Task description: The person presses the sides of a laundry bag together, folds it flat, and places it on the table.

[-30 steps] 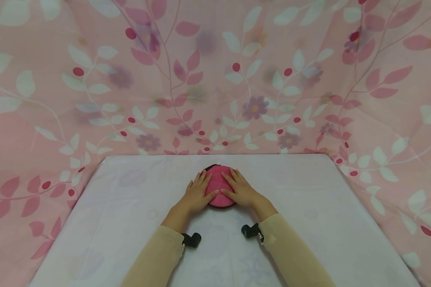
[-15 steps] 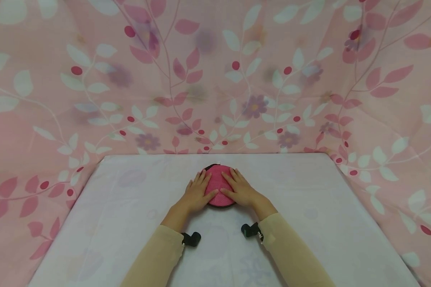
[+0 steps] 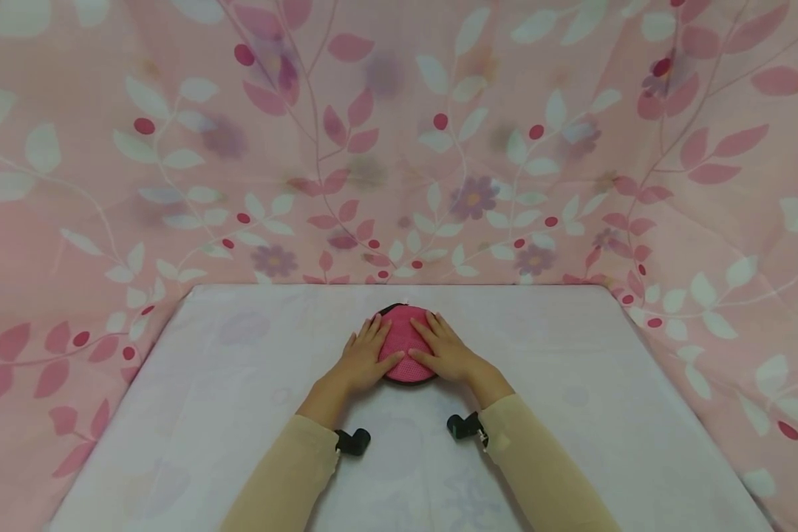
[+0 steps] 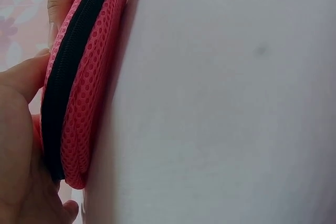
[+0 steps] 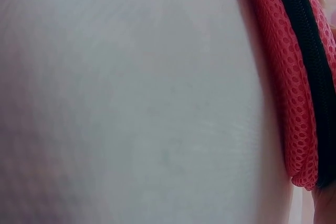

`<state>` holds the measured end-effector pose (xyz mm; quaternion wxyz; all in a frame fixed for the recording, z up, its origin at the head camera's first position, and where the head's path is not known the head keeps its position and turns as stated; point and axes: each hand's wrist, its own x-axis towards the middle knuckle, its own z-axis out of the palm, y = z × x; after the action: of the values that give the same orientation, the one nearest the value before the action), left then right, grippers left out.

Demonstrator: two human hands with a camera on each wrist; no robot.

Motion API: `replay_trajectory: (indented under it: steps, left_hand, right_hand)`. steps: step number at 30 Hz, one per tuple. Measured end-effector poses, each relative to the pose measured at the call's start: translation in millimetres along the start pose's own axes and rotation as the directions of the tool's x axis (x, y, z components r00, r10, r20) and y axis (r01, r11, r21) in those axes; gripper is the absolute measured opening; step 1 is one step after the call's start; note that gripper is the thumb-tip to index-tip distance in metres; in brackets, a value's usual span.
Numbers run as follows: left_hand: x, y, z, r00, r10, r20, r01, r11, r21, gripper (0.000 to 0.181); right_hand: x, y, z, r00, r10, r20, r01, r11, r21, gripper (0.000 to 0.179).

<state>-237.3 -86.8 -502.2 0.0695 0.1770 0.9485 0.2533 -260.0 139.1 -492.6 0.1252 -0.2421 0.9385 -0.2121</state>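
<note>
A round pink mesh pouch [image 3: 404,331] lies flat near the far middle of the white-covered table. My left hand [image 3: 363,362] rests on its left side with the fingers spread and mostly straight. From the opposite side my right hand [image 3: 455,356] lies on it the same way, both thumbs reaching across its near part. In the left wrist view a black zipper [image 4: 73,56] runs round the pouch's edge, above a puffy mesh underside. The right wrist view shows the pouch's mesh side [image 5: 278,40] close up, with most of my right hand out of frame.
White cloth covers the table [image 3: 253,325]. A pink curtain [image 3: 399,148] printed with leaves and flowers hangs behind it and at both sides. Small black wrist cameras, one on the left sleeve [image 3: 279,473] and one on the right sleeve [image 3: 545,465], stand out over the cloth.
</note>
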Motion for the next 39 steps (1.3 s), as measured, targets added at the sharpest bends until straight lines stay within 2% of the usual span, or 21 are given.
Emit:
replay_trajectory:
  steps: [4, 11, 24, 29, 39]
  left_hand:
    - [-0.6, -0.9, -1.3, 1.0, 0.024, -0.007, -0.024, 1.0, -0.006, 0.082]
    - [-2.3, -1.3, -4.9, 1.0, 0.027, 0.013, -0.027, 0.999, -0.022, 0.091]
    - [-3.1, -3.4, -4.0, 0.998, -0.001, 0.059, 0.002, 1.0, -0.011, 0.095]
    - [-4.2, -4.6, -2.4, 0.999, -0.003, 0.045, 0.005, 1.0, -0.028, 0.095]
    - [-7.9, -7.2, -6.0, 1.0, -0.002, -0.008, 0.001, 0.999, -0.046, 0.092]
  right_hand:
    - [-0.9, -1, -1, 1.0, 0.0, -0.005, 0.0, 1.0, 0.01, 0.075]
    - [-0.7, 0, -1, 0.999, -0.038, -0.033, 0.038, 0.999, 0.004, 0.073]
    - [-6.8, -2, -8, 1.0, 0.017, 0.026, -0.018, 0.999, 0.043, 0.075]
    - [-10.3, -2, -10, 1.0, 0.013, 0.025, -0.015, 0.998, 0.059, 0.076]
    - [-22.3, 0, -18, 0.999, 0.053, -0.002, -0.052, 0.991, 0.121, 0.078]
